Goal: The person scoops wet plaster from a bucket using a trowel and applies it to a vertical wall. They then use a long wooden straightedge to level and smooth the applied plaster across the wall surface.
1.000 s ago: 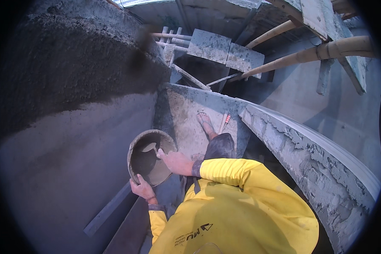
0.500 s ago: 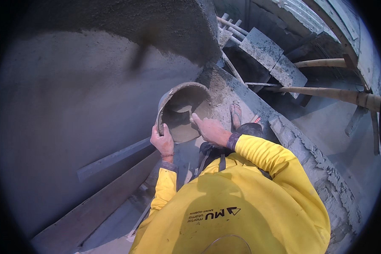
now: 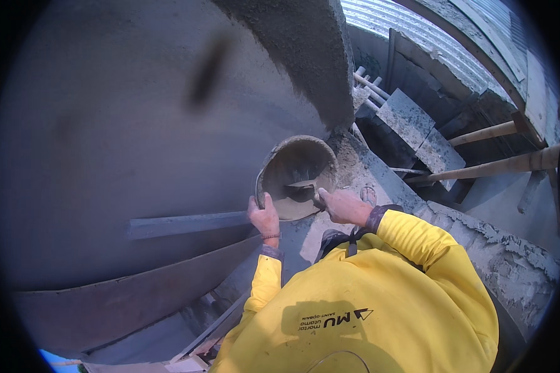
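Observation:
A mortar-crusted bucket (image 3: 269, 160) stands tilted in front of me, its mouth turned up toward my view. Wet grey mortar (image 3: 290, 209) lies along its lower inside. My left hand (image 3: 265, 219) is closed on the near left part of the rim, thumb inside. At the bucket's right side, my right hand (image 3: 345, 206) wraps round the handle of a trowel (image 3: 302, 184). The trowel's blade points left into the bucket, over the mortar. Most of the handle is hidden by my fingers.
A long grey straightedge (image 3: 180, 225) rests by the plastered wall (image 3: 137, 137) on the left, above a long board (image 3: 137, 267). Rough, wet-looking plaster (image 3: 292, 43) covers the far corner. Wooden poles (image 3: 498, 166) and dirty slabs (image 3: 407, 119) lie to the right, beyond a mortar-covered ledge (image 3: 491, 233).
My view has swung, so the bucket and hands sit further right and lower in the picture. The bucket's mouth faces me more fully. Both hands keep their grips.

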Motion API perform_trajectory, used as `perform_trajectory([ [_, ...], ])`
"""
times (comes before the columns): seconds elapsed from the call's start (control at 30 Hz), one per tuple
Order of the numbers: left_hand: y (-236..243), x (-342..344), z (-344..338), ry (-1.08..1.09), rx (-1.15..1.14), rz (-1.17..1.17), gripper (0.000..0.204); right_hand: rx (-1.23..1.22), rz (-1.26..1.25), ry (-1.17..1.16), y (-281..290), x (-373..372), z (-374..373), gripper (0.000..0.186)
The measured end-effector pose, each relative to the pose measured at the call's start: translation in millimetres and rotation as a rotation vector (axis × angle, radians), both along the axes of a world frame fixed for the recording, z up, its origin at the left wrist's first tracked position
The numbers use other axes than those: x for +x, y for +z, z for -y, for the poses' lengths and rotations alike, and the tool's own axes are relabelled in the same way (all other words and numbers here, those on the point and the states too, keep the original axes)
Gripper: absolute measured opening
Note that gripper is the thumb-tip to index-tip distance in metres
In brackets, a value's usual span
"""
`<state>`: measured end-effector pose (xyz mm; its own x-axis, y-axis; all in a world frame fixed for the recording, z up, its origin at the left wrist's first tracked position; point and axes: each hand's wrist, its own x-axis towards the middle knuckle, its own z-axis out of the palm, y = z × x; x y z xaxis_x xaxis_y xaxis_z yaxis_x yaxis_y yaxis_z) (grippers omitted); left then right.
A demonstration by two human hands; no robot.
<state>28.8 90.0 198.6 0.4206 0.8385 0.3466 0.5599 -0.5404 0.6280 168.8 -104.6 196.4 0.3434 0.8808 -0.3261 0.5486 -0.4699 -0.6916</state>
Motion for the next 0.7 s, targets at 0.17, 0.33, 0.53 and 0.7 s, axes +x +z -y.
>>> perform_trajectory([
  [0.17, 11.7, -23.2, -12.5, -0.108, -0.097, 0.022, 0.027, 0.245, 0.072, -0.204, 22.3, -32.5, -25.3, 0.056],
  [0.33, 27.4, -46.3, -26.7, -0.154, -0.206, 0.068, 0.020, 0.087, 0.128, 0.119, 33.8, -53.2, -20.3, 0.056],
  [0.53, 37.9, -59.7, -19.9, -0.264, -0.054, 0.134, 0.018, 0.156, 0.199, -0.189, 41.0, -70.7, -8.8, 0.050],
  [0.7, 41.8, -57.1, -15.5, -0.216, 0.001, 0.199, 0.019, -0.043, 0.201, -0.059, 35.8, -83.7, -3.1, 0.060],
])
